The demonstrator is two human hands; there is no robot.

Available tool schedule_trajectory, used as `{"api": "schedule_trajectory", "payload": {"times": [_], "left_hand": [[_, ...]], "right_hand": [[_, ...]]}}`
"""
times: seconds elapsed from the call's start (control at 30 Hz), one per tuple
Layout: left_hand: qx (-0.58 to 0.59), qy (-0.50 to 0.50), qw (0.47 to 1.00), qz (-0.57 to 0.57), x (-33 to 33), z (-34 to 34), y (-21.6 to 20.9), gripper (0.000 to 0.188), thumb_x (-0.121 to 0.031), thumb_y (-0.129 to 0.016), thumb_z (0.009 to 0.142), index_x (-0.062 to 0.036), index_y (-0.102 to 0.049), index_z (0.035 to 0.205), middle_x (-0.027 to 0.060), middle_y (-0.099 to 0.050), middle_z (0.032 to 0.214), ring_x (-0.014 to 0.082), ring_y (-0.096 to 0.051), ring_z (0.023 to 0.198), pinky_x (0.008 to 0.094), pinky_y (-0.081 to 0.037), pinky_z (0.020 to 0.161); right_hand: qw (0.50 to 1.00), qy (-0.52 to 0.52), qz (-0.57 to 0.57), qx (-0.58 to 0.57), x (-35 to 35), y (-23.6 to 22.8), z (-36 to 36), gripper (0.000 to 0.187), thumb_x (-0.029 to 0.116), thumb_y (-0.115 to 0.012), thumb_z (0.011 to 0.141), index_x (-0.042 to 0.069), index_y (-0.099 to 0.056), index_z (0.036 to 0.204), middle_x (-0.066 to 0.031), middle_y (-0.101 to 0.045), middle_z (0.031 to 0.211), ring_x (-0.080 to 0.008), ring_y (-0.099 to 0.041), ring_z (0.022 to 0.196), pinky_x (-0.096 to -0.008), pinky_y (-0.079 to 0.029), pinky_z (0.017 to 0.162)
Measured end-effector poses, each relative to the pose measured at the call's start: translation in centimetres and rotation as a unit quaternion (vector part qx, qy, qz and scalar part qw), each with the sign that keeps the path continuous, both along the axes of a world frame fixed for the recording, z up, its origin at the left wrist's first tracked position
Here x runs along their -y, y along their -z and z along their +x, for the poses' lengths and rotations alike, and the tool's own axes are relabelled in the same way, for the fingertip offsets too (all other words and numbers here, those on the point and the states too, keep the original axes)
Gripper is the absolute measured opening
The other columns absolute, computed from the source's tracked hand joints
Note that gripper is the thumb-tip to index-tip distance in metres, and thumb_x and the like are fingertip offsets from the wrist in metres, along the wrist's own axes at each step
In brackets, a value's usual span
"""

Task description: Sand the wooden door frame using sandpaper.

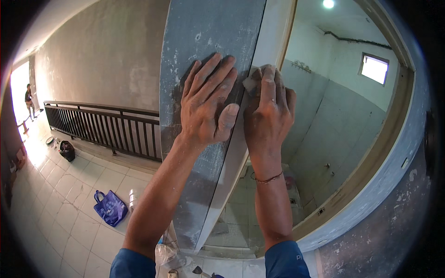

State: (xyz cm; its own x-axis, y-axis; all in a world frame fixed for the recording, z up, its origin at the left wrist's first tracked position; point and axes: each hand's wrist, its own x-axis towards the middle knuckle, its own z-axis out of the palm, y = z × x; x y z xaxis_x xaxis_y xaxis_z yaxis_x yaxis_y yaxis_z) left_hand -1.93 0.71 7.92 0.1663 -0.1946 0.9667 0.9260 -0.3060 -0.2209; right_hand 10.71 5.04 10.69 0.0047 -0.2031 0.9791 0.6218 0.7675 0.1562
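Observation:
My left hand [206,104] lies flat against a grey, scuffed wall strip [208,28], with its fingers stretched upward and nothing in it. Dust coats its thumb and fingertips. Beside it, my right hand [270,113] is closed on a small folded piece that looks like sandpaper [252,82]. It presses this piece against the pale door frame [273,28], at the edge where frame and wall meet. Part of the piece is hidden under the fingers.
Through the doorway is a tiled bathroom [343,125] with a small window [374,68]. On the left are a black railing [102,109], a dark bucket [67,150] and a blue bag [110,207] on the tiled floor. A person [29,99] stands far left. A plastic bag [165,254] lies low.

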Motion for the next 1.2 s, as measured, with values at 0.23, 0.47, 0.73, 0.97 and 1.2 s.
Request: {"api": "schedule_trajectory", "payload": {"times": [0.23, 0.47, 0.73, 0.97, 1.2], "left_hand": [[-0.005, 0.002, 1.0, 0.005, 0.0, -0.2, 0.0, 0.063, -0.046, -0.035, 0.101, 0.0061, -0.069, 0.109, 0.0128, -0.061, 0.132, 0.0316, -0.047, 0.133, 0.0499, -0.03, 0.113], [-0.005, 0.005, 1.0, 0.012, 0.0, -0.3, -0.1, 0.057, -0.041, -0.037, 0.1, 0.0052, -0.07, 0.109, 0.0121, -0.062, 0.13, 0.0308, -0.048, 0.132, 0.0488, -0.031, 0.113], [0.006, -0.008, 1.0, 0.011, 0.1, -0.4, 0.0, 0.055, -0.04, -0.038, 0.1, 0.0044, -0.07, 0.109, 0.0107, -0.063, 0.129, 0.0293, -0.049, 0.131, 0.0472, -0.032, 0.113], [-0.003, 0.0, 1.0, 0.014, 0.0, -0.6, 0.0, 0.055, -0.041, -0.04, 0.099, 0.0043, -0.07, 0.106, 0.0115, -0.063, 0.129, 0.0303, -0.05, 0.13, 0.048, -0.032, 0.113], [-0.008, 0.002, 1.0, 0.012, 0.1, -0.7, -0.1, 0.052, -0.04, -0.042, 0.099, 0.0035, -0.071, 0.106, 0.0112, -0.062, 0.13, 0.0303, -0.05, 0.13, 0.05, -0.031, 0.113]], "right_hand": [[0.999, 0.021, -0.028, 0.007, 0.7, -0.3, -0.2, 0.034, 0.001, -0.059, 0.083, 0.001, -0.057, 0.117, -0.0137, -0.066, 0.116, -0.0334, -0.06, 0.087, -0.0382, -0.05, 0.077], [0.999, 0.024, -0.028, -0.005, 1.0, -0.3, 0.0, 0.034, 0.003, -0.06, 0.084, 0.0, -0.058, 0.118, -0.0147, -0.067, 0.115, -0.0303, -0.062, 0.09, -0.0385, -0.049, 0.079], [0.997, 0.011, 0.074, 0.017, -0.5, 0.8, 1.1, 0.043, -0.005, -0.064, 0.076, 0.002, -0.063, 0.119, -0.0141, -0.066, 0.124, -0.0279, -0.064, 0.095, -0.0372, -0.048, 0.084], [0.995, 0.07, 0.038, 0.056, -0.4, 1.3, 1.4, 0.048, -0.005, -0.066, 0.073, 0.003, -0.062, 0.12, -0.0141, -0.065, 0.126, -0.0287, -0.06, 0.094, -0.0351, -0.048, 0.084], [0.994, 0.094, 0.05, 0.031, -0.2, 0.4, 0.5, 0.044, 0.001, -0.069, 0.076, 0.003, -0.062, 0.119, -0.0137, -0.067, 0.123, -0.0277, -0.061, 0.091, -0.0348, -0.048, 0.083]]}}
